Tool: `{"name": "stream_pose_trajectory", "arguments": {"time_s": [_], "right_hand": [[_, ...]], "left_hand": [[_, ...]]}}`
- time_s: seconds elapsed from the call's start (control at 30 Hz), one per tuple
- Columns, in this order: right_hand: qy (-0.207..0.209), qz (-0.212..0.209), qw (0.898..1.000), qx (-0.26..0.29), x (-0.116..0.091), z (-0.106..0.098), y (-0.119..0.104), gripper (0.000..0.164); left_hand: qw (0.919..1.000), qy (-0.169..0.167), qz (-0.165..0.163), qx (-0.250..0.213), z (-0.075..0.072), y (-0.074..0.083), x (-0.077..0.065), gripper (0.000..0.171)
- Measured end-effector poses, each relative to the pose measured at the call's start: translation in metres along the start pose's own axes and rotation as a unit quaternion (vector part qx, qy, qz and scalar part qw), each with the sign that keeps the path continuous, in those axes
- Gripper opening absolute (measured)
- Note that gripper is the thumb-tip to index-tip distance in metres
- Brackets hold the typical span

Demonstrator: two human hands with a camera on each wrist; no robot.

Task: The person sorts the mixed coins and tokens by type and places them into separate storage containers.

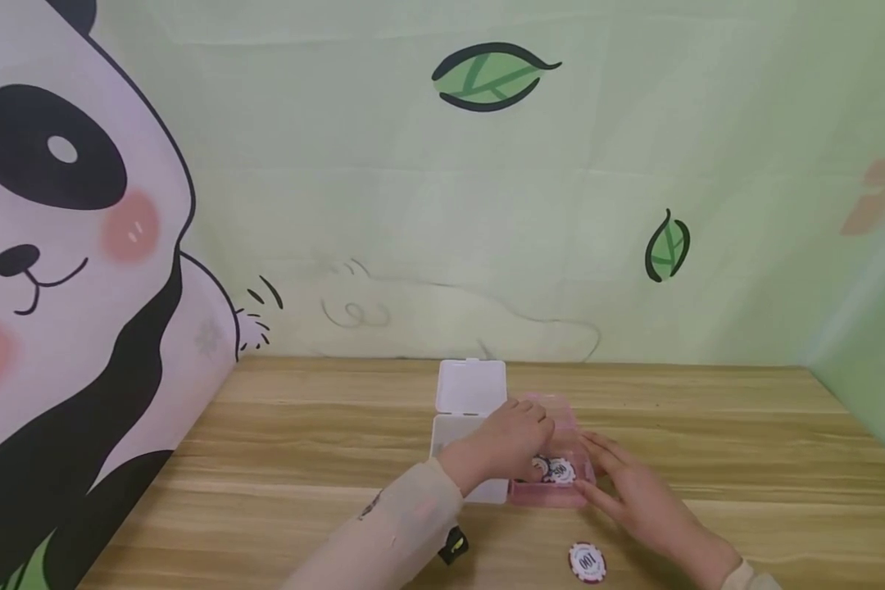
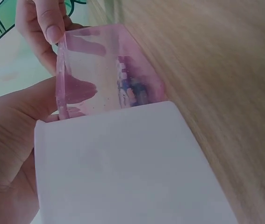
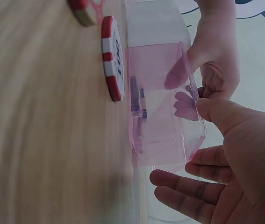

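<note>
A pink see-through box (image 1: 553, 496) stands with its lid raised, and chips (image 1: 560, 470) marked in dark print lie in it. My left hand (image 1: 503, 438) reaches over it from the left. In the right wrist view its thumb and fingers sit apart inside the box, with no chip visible between them. My right hand (image 1: 637, 496) holds the box's right side, its thumb on the rim in the right wrist view. Against the pink box's left side stands a white box (image 1: 492, 492), partly hidden by my left hand and wrist.
A red-and-white poker chip (image 1: 587, 563) marked 100 lies on the wooden table (image 1: 324, 426) in front of the pink box. Part of another red chip (image 3: 88, 10) shows in the right wrist view. The white lid (image 1: 472, 387) stands raised. A small black item (image 1: 453, 545) sits beside my left sleeve.
</note>
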State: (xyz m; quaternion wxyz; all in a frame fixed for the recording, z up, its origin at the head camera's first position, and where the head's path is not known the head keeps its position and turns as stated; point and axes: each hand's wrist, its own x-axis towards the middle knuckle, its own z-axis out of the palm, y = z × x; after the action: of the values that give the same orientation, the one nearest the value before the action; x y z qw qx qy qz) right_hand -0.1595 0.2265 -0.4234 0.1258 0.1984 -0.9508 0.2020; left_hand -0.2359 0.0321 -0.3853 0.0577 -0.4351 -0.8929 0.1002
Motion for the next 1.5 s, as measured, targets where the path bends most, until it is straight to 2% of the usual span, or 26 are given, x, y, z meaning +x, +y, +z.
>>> {"name": "stream_pose_trajectory", "arguments": {"time_s": [0.13, 0.33, 0.6, 0.83, 1.0, 1.27, 1.4, 1.5], "right_hand": [[-0.004, 0.004, 1.0, 0.004, 0.0, 0.001, 0.0, 0.059], [-0.007, 0.005, 1.0, 0.009, 0.001, 0.0, -0.002, 0.059], [-0.011, 0.008, 1.0, 0.01, 0.001, 0.0, -0.003, 0.059], [-0.013, 0.007, 1.0, 0.008, -0.001, 0.0, -0.003, 0.058], [-0.015, 0.008, 1.0, 0.01, -0.002, -0.001, -0.002, 0.058], [-0.018, 0.011, 1.0, 0.015, -0.001, -0.002, -0.002, 0.059], [-0.019, 0.013, 1.0, 0.015, -0.001, -0.002, -0.002, 0.059], [-0.018, 0.012, 1.0, 0.015, 0.0, -0.002, -0.003, 0.059]], "left_hand": [[1.0, -0.001, 0.001, 0.005, -0.003, -0.001, -0.001, 0.032], [0.9997, -0.011, -0.009, -0.018, -0.008, -0.002, -0.003, 0.031], [0.9998, 0.011, -0.006, -0.016, -0.01, -0.004, -0.009, 0.034], [0.9989, 0.025, -0.011, -0.039, -0.014, -0.001, -0.013, 0.036], [0.9975, 0.055, -0.013, -0.043, -0.018, 0.002, -0.02, 0.036], [0.9915, 0.128, -0.009, -0.023, -0.026, 0.009, -0.034, 0.034], [0.9893, 0.143, -0.008, -0.027, -0.03, 0.013, -0.04, 0.035], [0.9858, 0.167, -0.003, -0.018, -0.031, 0.017, -0.045, 0.037]]}}
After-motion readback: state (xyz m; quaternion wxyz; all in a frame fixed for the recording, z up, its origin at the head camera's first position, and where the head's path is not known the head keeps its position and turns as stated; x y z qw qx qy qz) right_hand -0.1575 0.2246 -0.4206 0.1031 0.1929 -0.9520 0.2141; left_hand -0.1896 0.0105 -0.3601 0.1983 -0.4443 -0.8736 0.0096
